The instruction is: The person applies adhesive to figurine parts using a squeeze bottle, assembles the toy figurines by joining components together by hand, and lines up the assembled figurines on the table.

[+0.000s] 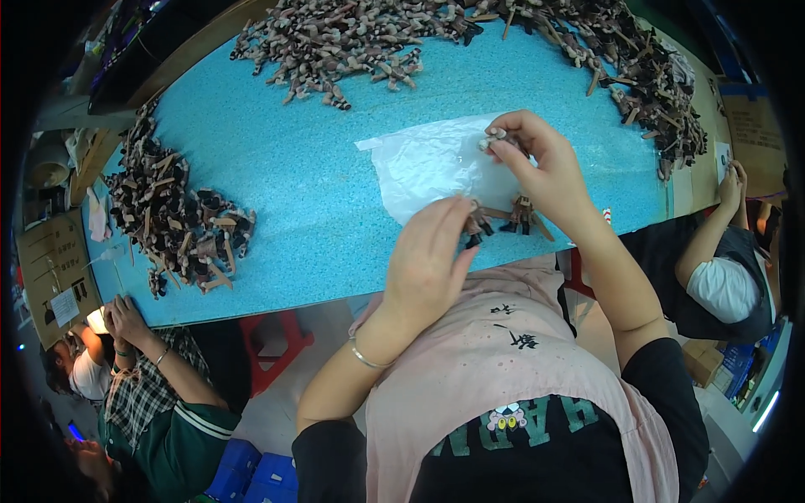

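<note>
My right hand (541, 163) is raised over a clear plastic bag (411, 172) that lies flat on the blue tabletop. Its thumb and fingers pinch a small grey-and-brown toy figure (498, 141), partly hidden by them. Lower and to the left, my left hand (426, 256) is closed around another small toy figure (478, 225) with dark boots, whose other side the fingers cover. Just right of it, near the table's front edge, a third toy figure (521, 216) with dark legs stands or lies beside flat brown sticks (543, 228).
Heaps of similar small figures lie at the left (172, 210), the far middle (335, 42) and the far right (654, 92). Co-workers sit at both ends of the table, one on the left in a green sleeve (189, 444). Cardboard boxes (750, 138) and a red stool (277, 348) are nearby.
</note>
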A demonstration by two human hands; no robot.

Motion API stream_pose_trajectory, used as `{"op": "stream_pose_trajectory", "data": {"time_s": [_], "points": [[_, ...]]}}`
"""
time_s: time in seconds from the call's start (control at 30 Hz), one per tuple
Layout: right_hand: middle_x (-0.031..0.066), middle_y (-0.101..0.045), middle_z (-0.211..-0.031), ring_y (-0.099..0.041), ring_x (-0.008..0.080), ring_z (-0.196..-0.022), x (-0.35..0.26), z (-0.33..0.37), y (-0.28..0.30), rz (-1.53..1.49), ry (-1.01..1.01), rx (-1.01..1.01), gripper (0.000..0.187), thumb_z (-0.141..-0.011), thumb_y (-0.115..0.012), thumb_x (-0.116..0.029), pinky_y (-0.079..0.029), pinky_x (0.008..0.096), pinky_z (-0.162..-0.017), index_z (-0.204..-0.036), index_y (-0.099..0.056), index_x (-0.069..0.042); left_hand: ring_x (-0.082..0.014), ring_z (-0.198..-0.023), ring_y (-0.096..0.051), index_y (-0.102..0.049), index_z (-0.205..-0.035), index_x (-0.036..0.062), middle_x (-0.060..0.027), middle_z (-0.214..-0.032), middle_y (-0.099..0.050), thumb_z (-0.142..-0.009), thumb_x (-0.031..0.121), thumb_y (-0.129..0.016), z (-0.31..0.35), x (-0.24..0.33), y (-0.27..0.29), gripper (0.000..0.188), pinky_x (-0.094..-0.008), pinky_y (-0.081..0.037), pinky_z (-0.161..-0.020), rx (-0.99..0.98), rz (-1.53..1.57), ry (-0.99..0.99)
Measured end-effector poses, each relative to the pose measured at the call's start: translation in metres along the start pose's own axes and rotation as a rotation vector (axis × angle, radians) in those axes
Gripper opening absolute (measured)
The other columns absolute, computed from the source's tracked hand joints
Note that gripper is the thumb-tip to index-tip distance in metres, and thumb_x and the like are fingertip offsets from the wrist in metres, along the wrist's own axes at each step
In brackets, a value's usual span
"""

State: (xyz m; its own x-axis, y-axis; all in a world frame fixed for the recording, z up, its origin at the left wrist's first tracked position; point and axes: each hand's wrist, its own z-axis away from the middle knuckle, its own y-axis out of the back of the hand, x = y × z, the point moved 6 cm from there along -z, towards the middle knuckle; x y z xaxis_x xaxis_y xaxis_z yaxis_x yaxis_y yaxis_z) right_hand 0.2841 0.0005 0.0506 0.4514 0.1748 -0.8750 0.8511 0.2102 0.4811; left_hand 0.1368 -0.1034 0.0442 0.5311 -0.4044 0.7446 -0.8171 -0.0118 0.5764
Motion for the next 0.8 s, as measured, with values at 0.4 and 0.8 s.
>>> {"op": "stream_pose_trajectory", "data": {"time_s": [0.4, 0.8], "points": [[0.0102, -0.061, -0.106, -0.06, 0.0173, -0.097, -0.037, 0.058, -0.058, -0.335, -0.081, -0.466, 0.022, -0.088, -0.057, -0.001, -0.047, 0.0284, -0.085, -0.109, -0.064, 0.002, -0.0243, -0.109, -0.058, -0.052, -0.122, -0.0024, -0.0146, -0.118, -0.056, -0.074, 0.0, -0.069, 0.042, -0.027, 0.036, 0.051, -0.035, -0.048, -0.095, -0.06, 0.359, 0.482], [0.012, -0.06, -0.107, -0.062, 0.0216, -0.094, -0.034, 0.067, -0.07, -0.281, -0.077, -0.432, 0.024, -0.079, -0.065, 0.004, -0.049, 0.0286, -0.08, -0.103, -0.065, 0.0, -0.0293, -0.099, -0.06, -0.056, -0.115, 0.0002, -0.0154, -0.112, -0.058, -0.072, 0.004, -0.073, 0.039, -0.027, 0.039, 0.047, -0.0352, -0.05, -0.086, -0.018, 0.281, 0.363]]}}
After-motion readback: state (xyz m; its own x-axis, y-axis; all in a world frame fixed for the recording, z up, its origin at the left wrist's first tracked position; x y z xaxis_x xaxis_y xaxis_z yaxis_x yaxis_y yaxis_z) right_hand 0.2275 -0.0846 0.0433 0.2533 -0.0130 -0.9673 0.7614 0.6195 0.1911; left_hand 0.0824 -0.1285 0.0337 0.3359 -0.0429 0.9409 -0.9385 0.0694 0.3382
